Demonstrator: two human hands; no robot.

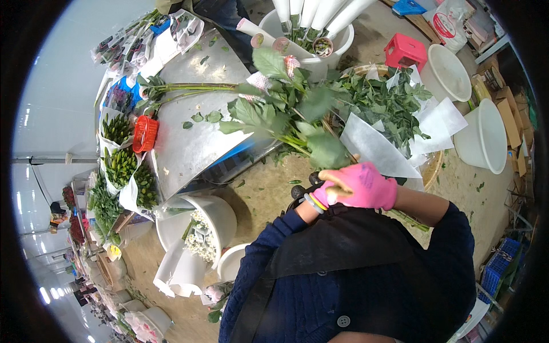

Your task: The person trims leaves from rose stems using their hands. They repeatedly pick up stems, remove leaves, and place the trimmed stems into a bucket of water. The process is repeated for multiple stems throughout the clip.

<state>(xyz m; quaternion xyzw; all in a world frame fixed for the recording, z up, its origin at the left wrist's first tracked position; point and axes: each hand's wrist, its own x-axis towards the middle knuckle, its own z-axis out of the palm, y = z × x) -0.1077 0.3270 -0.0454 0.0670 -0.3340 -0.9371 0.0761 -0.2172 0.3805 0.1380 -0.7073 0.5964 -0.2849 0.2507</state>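
Observation:
A bunch of leafy green flower stems [296, 141] slants across the middle, some netted flower heads [259, 83] at its upper end. The cut stem ends [409, 221] show under my right forearm. My right hand [364, 184], in a pink glove with beige fingertips, is closed around stems at the bunch's lower part. Close against it, my left hand [321, 199], also gloved, with grey and yellow bands at the wrist, is on the bunch; its fingers are largely hidden. Several leaves near my hands are blurred. More leafy stems [193, 88] lie on the metal table [197, 141].
A red plastic basket [145, 133] stands at the table's left edge. Behind the bunch is a white bucket [317, 64] of paper-wrapped flowers. At right, a wicker basket [435, 169] holds leaves and paper. A red stool [405, 51] and white tubs [480, 137] stand beyond. White flowers lie in a bucket [223, 214].

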